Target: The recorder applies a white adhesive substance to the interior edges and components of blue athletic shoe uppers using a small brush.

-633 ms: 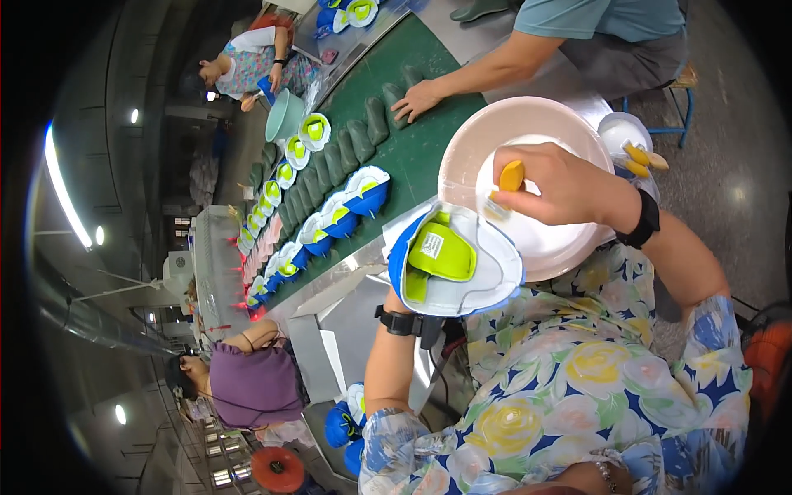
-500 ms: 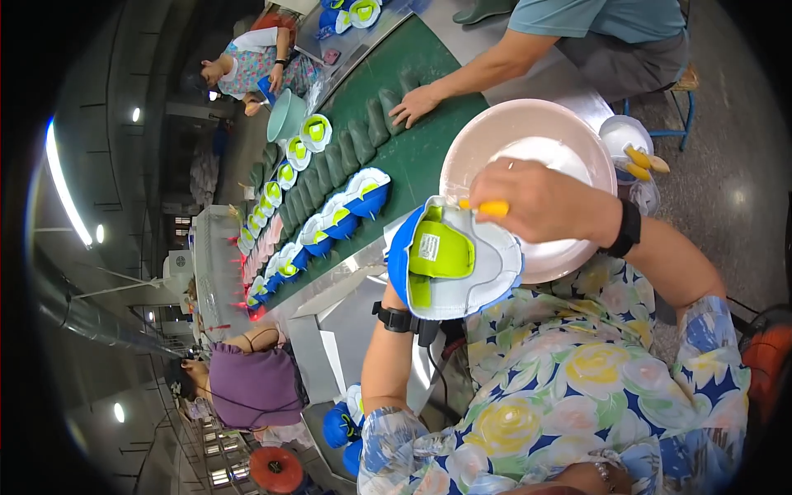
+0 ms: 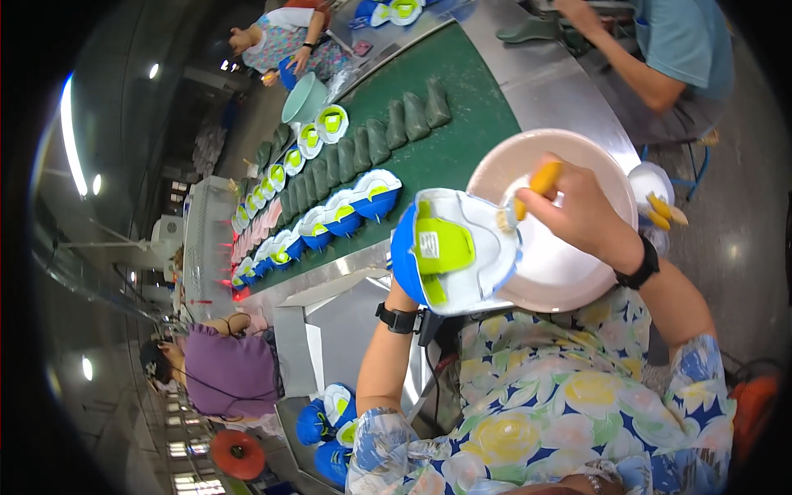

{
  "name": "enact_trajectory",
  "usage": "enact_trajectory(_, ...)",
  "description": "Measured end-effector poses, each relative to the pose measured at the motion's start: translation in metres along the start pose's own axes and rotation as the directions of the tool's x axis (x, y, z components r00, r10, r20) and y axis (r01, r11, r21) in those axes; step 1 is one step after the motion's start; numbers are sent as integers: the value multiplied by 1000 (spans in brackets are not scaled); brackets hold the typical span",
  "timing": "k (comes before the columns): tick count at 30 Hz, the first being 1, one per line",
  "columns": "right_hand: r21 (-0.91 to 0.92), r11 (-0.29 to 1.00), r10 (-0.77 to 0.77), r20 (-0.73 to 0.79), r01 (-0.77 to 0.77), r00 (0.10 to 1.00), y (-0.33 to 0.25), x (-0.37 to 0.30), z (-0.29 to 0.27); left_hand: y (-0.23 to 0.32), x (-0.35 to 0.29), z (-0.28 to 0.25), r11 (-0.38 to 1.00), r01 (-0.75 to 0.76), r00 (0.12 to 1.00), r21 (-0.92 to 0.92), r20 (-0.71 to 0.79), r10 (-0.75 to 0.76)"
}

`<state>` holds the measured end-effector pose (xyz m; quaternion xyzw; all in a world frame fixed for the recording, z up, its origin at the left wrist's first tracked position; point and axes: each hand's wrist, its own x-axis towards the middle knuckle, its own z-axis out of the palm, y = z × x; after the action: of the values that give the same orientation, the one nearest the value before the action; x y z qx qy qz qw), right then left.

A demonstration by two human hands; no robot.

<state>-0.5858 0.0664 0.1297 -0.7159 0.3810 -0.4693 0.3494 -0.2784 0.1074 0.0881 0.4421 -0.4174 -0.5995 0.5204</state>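
My left hand (image 3: 402, 299) holds up a blue shoe upper (image 3: 403, 262) from behind; most of its fingers are hidden by it. The upper's white underside and lime-green lining face me. In my right hand (image 3: 576, 206) is a brush (image 3: 542, 180) with a yellow handle, gripped between thumb and fingers. Its bristles touch the upper's white edge on the right. Just behind and below the brush stands a pale pink basin (image 3: 615, 176) with white liquid (image 3: 551, 252) in it.
A green conveyor belt (image 3: 474, 107) carries rows of dark shoe lasts (image 3: 375, 142) and blue uppers (image 3: 375, 196). Beyond the basin, a small white tub (image 3: 652, 183) holds yellow-handled brushes. More blue uppers (image 3: 334, 450) lie at lower left. Co-workers (image 3: 689, 58) sit around the belt.
My right hand has turned, so the brush now tilts with its bristles on the upper's right edge. The co-worker at upper right has drawn a hand back from the lasts. The view has shifted.
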Motion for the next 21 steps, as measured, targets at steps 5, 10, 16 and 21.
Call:
enact_trajectory(5, 191, 957, 241, -116, -216, 964, 14, -24, -8, -34, 59, -84, 997, 44, 937, -56, -344, -61)
enact_trajectory(10, 341, 835, 458, 4, -431, 889, 17, -47, 0, -81, 143, -131, 988, 17, 930, -156, -360, -73)
enact_trajectory(16, 149, 868, 480, -10, -474, 877, 31, -61, 0, -89, 147, -168, 956, 270, 785, 118, -602, -147)
enact_trajectory(21, 65, 859, 505, 60, -508, 861, 55, -78, -20, -35, -21, -249, 531, 290, 673, 796, -564, 478)
